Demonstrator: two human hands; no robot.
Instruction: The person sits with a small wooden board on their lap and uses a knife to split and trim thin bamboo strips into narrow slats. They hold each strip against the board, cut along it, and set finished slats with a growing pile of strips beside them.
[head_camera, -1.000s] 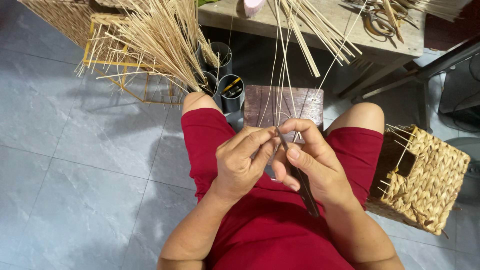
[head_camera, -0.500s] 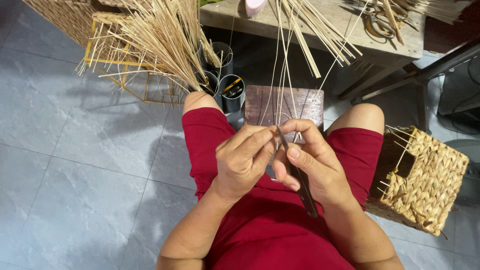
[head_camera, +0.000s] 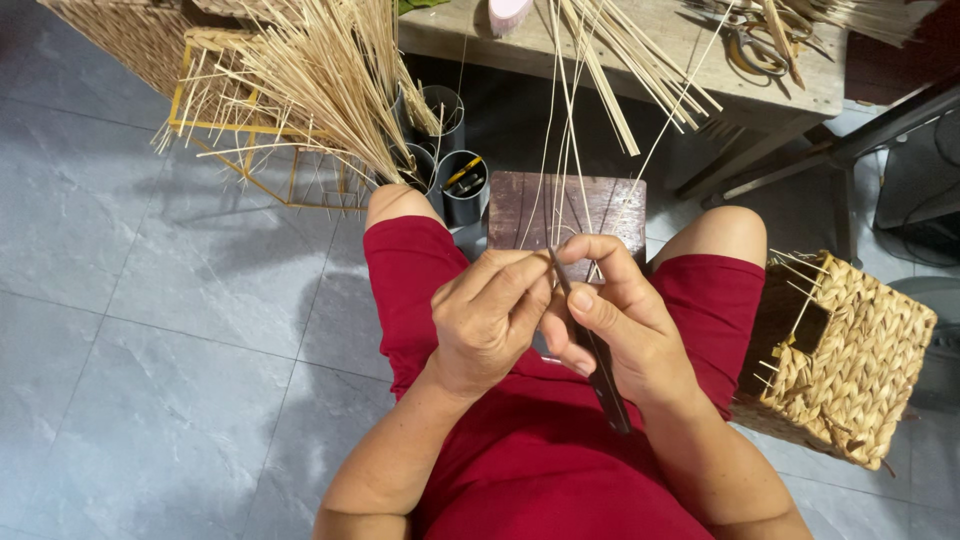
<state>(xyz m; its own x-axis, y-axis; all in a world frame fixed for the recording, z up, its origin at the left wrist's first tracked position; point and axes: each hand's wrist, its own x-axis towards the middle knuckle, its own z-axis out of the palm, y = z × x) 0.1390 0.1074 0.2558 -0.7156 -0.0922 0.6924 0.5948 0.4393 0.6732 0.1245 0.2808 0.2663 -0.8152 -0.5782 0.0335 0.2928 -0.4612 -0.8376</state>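
Head view, looking straight down at a lap in red shorts. Shows the left hand at centre, fingers curled in and thumb pressed to forefinger, pinched on the thin pale strands that run up toward 12 o'clock. Shows the right hand touching it on the 3 o'clock side, closed round a dark flat tool whose tip sits at the pinch and whose tail points to 5 o'clock. Cannot tell exactly how many strands sit in the pinch.

Places a small wooden stool just beyond the hands at 12 o'clock, black cups at 11, a fan of straw over a yellow wire frame at 10, a workbench with scissors at 1, and a woven basket with loose ends at 3.

Reads as working a strand against the tool's edge, splitting or trimming it, with the work mid-way. Calls next for a steady pinch, a taut strand, and a slow, controlled draw along the edge, keeping fingertips clear.
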